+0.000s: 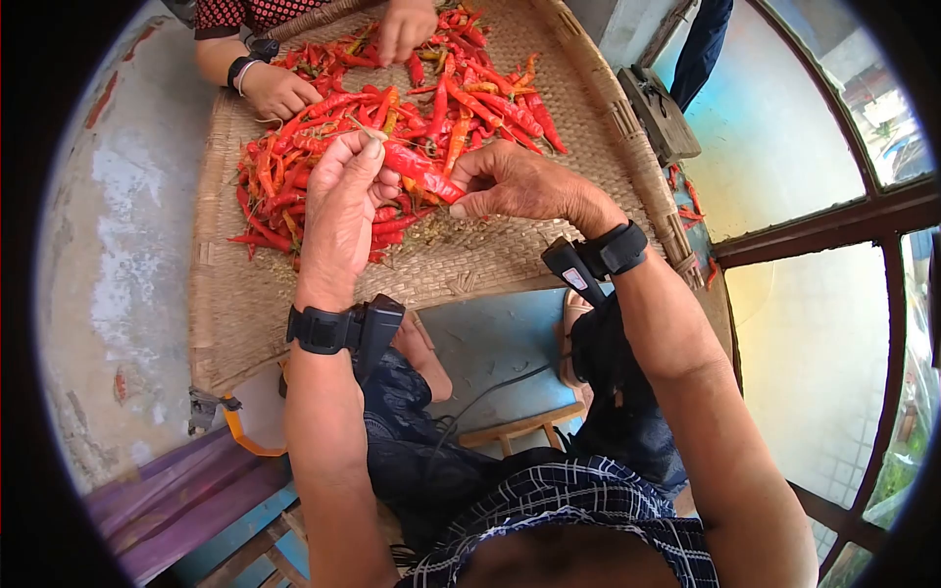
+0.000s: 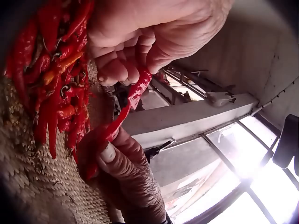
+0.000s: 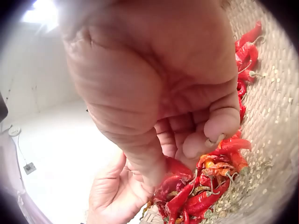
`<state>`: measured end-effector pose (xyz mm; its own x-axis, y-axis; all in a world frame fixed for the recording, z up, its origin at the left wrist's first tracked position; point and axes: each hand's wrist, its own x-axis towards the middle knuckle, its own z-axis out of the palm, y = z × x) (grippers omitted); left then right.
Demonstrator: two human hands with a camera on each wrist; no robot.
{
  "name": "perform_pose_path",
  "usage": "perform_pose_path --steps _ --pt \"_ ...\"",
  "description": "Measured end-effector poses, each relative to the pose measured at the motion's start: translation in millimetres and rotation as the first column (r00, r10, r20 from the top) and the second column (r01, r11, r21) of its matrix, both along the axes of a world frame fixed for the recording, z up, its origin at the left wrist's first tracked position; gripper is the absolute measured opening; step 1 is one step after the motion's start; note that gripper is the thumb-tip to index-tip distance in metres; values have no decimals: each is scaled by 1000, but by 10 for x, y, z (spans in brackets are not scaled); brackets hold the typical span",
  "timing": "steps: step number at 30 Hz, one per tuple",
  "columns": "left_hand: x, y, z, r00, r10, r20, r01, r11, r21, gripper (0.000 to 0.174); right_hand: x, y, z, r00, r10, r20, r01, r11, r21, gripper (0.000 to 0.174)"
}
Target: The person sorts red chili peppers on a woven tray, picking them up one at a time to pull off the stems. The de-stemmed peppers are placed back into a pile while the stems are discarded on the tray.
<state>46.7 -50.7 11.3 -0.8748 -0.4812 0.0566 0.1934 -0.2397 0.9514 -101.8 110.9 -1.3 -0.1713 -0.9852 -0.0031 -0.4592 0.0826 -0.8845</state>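
Note:
Between both hands a red chili pepper is held over the heap. My left hand pinches its stem end between thumb and fingers, and my right hand pinches the tip. In the left wrist view the chili pepper looks wrinkled and spans the two hands. Below and beyond lies a heap of red chili peppers, a few of them orange, on a woven tray. The right wrist view shows my right hand close up, its thumb and fingertips at the red pepper.
Another person's hands, one hand at the left and one hand at the top, reach into the heap's far side. Loose seeds lie on the tray. A window stands at the right, with a wooden block near the tray's rim.

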Motion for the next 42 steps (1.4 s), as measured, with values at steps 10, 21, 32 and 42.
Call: perform_pose_path --steps 10,21,32,42 --pt "-14 -53 -29 996 94 11 -94 995 15 15 7 26 -57 981 -194 -3 191 970 -149 23" --pt "-84 19 -28 997 74 -38 -73 997 14 17 3 78 -25 925 -342 -166 276 905 -323 16" --pt "-87 -34 -69 984 153 -91 -154 988 -13 12 16 62 22 860 -470 -200 364 838 -407 16" --pt "-71 84 40 982 93 -167 -94 996 -2 12 15 46 -3 862 -455 -223 337 843 -420 18"
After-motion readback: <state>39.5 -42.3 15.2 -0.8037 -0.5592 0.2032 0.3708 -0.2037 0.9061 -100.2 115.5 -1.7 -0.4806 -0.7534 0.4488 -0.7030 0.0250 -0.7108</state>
